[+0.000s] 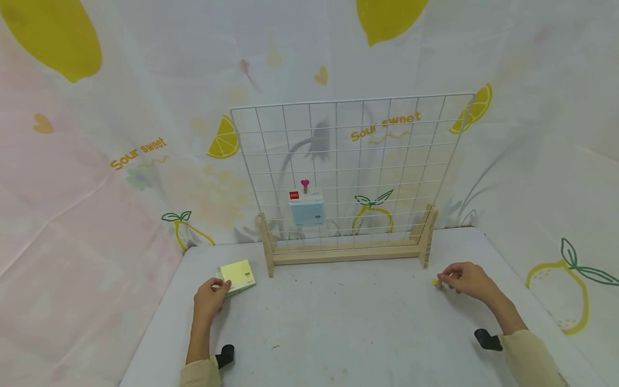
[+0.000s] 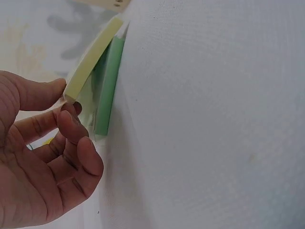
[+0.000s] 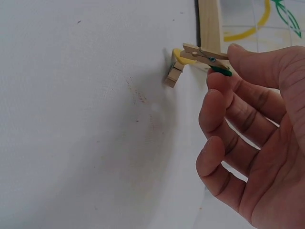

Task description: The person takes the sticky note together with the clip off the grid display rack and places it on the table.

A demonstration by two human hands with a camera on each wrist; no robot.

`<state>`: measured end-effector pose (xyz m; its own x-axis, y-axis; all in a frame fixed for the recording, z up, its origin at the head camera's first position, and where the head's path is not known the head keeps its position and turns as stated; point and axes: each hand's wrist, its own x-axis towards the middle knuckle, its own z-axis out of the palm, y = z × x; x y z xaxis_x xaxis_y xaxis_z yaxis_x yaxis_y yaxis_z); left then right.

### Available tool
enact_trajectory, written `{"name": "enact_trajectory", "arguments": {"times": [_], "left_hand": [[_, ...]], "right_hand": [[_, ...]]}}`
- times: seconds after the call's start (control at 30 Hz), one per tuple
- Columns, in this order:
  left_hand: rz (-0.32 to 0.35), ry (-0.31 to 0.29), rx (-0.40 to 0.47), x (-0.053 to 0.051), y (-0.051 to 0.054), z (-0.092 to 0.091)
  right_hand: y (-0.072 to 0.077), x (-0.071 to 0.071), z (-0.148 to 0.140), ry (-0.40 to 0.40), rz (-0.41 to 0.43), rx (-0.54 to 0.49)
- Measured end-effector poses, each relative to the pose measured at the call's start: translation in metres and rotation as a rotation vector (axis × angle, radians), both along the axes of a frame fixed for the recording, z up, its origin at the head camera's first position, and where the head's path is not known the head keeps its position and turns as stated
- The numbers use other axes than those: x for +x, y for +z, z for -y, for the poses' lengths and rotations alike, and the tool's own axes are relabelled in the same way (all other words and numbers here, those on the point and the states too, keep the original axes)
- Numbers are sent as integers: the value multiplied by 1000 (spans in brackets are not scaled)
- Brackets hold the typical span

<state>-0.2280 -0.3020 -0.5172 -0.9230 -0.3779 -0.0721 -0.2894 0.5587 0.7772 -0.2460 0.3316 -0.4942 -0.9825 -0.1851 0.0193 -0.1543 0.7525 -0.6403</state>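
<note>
yellow note pad (image 1: 238, 272), over at the left of the tabletop (image 1: 348, 322), pinched along the near edge by the left hand (image 1: 210, 294)! thumb above, fingers tucked under, a narrow hold, probably to stop any slipping. tipped up off the green pad (image 2: 109, 86), too, with a wedge of space between, likely handy for those fingertips. across to the right now: a small wooden clip (image 3: 207, 55), squeezed lightly in the right hand (image 1: 469, 280), apparently at the handle end, presumably to leave the mouth clear. close by, a yellow-topped clip (image 3: 174, 76), resting on the tabletop; touching or merely overlapping, can't tell. and up at the back, on the wire grid (image 1: 336, 102), a blue pad (image 1: 308, 213), hung beneath a pink heart clip (image 1: 305, 185), likely clamped at the top to face outward. below, a wooden stand (image 1: 348, 258), evidently there to keep the wires upright.
</note>
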Motion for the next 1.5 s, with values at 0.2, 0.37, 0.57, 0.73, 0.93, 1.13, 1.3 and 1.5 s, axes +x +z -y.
{"name": "enact_trajectory", "arguments": {"times": [0.2,0.37,0.57,0.73,0.93,1.13,1.3,1.5], "left_hand": [[-3,-31,-57,1,2,0],[-18,-35,-169,2,6,0],[-60,-17,-189,1,14,-2],[-85,-18,-188,2,21,-5],[-157,-35,-195,3,27,-10],[-254,-55,-190,-1,32,-20],[-280,-66,-164,-3,36,-29],[-303,-69,-143,-7,42,-36]], "right_hand": [[2,0,1,-8,18,12],[5,-1,2,-7,16,18],[12,-1,4,-15,-3,31],[19,-1,7,-22,-33,39],[31,-2,12,-20,-89,43],[44,-6,18,0,-146,39],[53,-8,25,17,-191,37],[63,-10,33,26,-225,18]]}}
